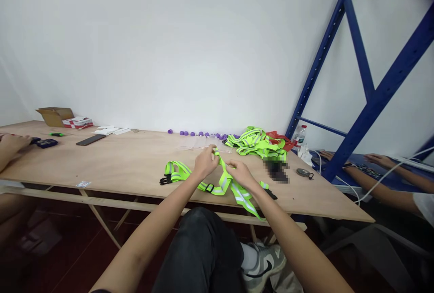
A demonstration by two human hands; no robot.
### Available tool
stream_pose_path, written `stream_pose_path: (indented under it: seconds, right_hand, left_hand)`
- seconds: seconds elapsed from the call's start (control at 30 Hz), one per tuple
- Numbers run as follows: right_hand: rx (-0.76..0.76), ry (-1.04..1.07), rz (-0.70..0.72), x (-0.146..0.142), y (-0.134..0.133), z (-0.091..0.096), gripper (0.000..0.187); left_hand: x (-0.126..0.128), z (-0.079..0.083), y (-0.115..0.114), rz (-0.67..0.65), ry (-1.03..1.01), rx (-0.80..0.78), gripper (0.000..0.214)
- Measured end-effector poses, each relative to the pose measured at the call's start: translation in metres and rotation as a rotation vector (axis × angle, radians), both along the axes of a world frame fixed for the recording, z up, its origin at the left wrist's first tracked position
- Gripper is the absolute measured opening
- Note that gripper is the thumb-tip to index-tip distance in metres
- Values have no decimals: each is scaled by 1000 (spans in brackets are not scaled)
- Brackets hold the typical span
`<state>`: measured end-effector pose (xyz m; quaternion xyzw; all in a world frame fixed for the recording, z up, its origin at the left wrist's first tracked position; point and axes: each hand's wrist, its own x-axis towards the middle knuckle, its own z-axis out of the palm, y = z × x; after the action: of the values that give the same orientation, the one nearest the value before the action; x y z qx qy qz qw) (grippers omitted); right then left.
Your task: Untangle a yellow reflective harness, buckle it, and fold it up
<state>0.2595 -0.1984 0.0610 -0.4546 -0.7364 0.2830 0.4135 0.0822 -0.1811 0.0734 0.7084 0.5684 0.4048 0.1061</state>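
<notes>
A neon-yellow reflective strap (223,183) with a grey stripe lies in loops at the table's front edge, partly hanging over it. My left hand (206,163) pinches the strap near its raised top. My right hand (240,173) is closed on the same strap just to the right, its fingertips partly hidden. A black buckle (166,179) ends the strap on the left, and a black slider (209,188) sits on its lower loop. Another black buckle end (270,193) shows beside my right forearm.
A heap of similar straps (257,143) lies at the back right, near a red bag (281,140) and a bottle (299,135). Small purple rolls (192,134) line the wall. A round metal object (303,172) is at right. Other people's hands (379,161) work at both sides; a blue rack (359,130) stands right.
</notes>
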Motion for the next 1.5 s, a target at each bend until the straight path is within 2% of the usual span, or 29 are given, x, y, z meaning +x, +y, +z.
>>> stream_pose_path:
  seconds: [0.1, 0.2, 0.37, 0.5, 0.6, 0.7, 0.87, 0.97, 1.07, 1.13, 1.33, 1.5]
  right_hand:
    - [41, -75, 39, -6, -8, 8, 25]
    - [82, -138, 96, -9, -15, 15, 26]
    - [168, -193, 138, -13, -19, 25, 24]
    - [231, -207, 163, -24, -18, 37, 22]
    - [249, -212, 189, -31, -14, 45, 22]
    - [242, -229, 187, -31, -8, 45, 21]
    - [215, -288, 140, -16, -6, 29, 27]
    - [209, -374, 79, -5, -7, 22, 32]
    - [219, -626, -26, -1, -5, 23, 46]
    - [224, -782, -81, -2, -1, 27, 56]
    - [217, -853, -128, -11, 14, 38, 70]
    - [208, -857, -139, -11, 29, 39, 63]
  left_hand:
    - [-16, 11, 1, 77, 10, -33, 46]
    - [-40, 21, 3, 125, 4, -94, 37]
    - [-79, 45, -1, 148, -94, -168, 37]
    - [-96, 66, -9, 162, -236, -154, 47]
    - [-100, 73, -16, 174, -309, -131, 45]
    - [-97, 70, -19, 146, -329, -136, 40]
    - [-91, 54, -17, 28, -291, -216, 52]
    - [-95, 45, -16, -103, -196, -329, 37]
    - [-101, 41, -13, -243, -83, -453, 15]
    - [-103, 42, -8, -315, -40, -491, 9]
    - [-95, 48, 7, -436, -134, -374, 25]
    - [-80, 35, 22, -482, -424, -266, 42]
